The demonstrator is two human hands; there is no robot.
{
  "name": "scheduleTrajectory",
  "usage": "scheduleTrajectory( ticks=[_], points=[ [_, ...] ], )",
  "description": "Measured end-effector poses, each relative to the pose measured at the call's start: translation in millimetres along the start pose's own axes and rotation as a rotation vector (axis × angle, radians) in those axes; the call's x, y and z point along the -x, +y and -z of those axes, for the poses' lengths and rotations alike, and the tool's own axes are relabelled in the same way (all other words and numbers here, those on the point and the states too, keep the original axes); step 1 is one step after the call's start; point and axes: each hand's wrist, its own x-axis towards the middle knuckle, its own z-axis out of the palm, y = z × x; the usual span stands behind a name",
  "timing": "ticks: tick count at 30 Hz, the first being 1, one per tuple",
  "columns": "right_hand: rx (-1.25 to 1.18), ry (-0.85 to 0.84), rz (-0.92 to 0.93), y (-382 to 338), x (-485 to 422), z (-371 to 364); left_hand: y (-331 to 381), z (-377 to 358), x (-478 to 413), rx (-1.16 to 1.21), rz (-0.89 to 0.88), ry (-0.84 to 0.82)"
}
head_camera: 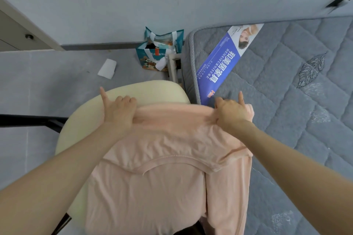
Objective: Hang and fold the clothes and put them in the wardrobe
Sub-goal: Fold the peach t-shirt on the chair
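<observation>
fold: early, we are judging | left hand (119, 109) and right hand (232, 109) are pinching the pink garment (162, 158) fold edge over the cream seat (80, 124) | hanging, wardrobe: not yet done

A grey quilted mattress (286, 74) is seen, with a darker patterned patch (311, 70) on its surface. A blue banner (221, 66) with white lettering is laid along the mattress's left edge. At the mattress's far left corner, a teal printed bag (158, 51) is stood open against the wall. A pale frame piece (173, 66), possibly part of a bed base, is wedged between the bag and the mattress. Farther left of the mattress, a white folded sheet (107, 68) is left on the grey floor. A cream rounded seat (80, 120) is set just left of the mattress, and a black bar (28, 120) is seen beyond it.
</observation>
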Motion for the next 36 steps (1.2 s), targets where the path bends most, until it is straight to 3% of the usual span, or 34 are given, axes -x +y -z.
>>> scheduleTrajectory(
  ticks=[5,11,19,22,29,33,36],
  points=[
    [-0.104,-0.087,-0.011,12.8,31.1,17.5,-27.7,5.8,34.5,0.110,0.064,0.014],
    [-0.009,0.293,0.024,15.0,61.0,71.6,-63.0,67.4,51.6,0.114,0.135,0.211],
    [-0.144,0.617,0.106,2.3,65.8,127.3,-100.9,104.4,75.7,0.181,0.165,0.417],
    [-0.202,0.603,0.094,-1.0,74.0,140.1,-108.4,114.8,87.9,0.224,0.181,0.425],
    [-0.270,0.757,0.112,13.4,127.3,202.9,-134.3,192.9,124.6,0.270,0.216,0.582],
    [-0.195,0.607,0.170,26.7,169.9,261.6,-150.1,254.2,161.5,0.278,0.241,0.632],
    [-0.229,0.617,0.162,33.4,199.9,288.4,-155.0,292.8,193.6,0.274,0.252,0.654]
  ],
)
